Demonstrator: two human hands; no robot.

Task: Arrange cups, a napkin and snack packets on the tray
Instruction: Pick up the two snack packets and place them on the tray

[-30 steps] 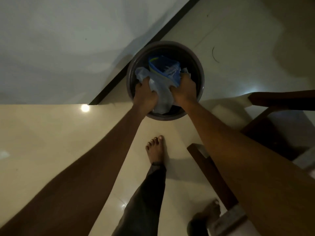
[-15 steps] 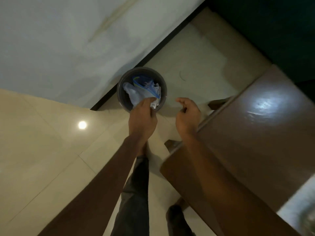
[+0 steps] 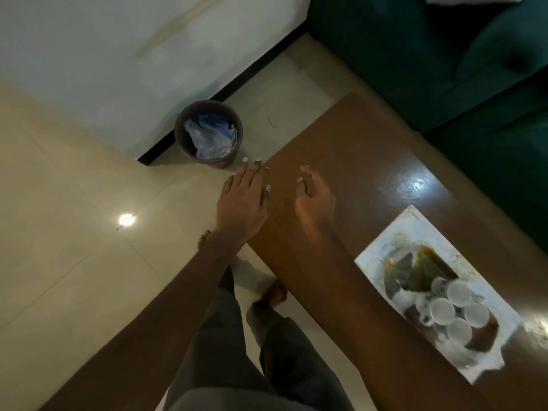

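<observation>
Both hands have left the bin and now hang empty above the brown desk [image 3: 370,179]. Nearest, at the right, the white tray [image 3: 382,250] lies on the desk with white cups [image 3: 450,310] grouped on it. The right hand [image 3: 314,200] has fingers loosely curled, the left hand [image 3: 241,203] fingers straight, close together. Farther away, the bin [image 3: 184,134] stands on the floor, holding crumpled wrappers [image 3: 212,140].
</observation>
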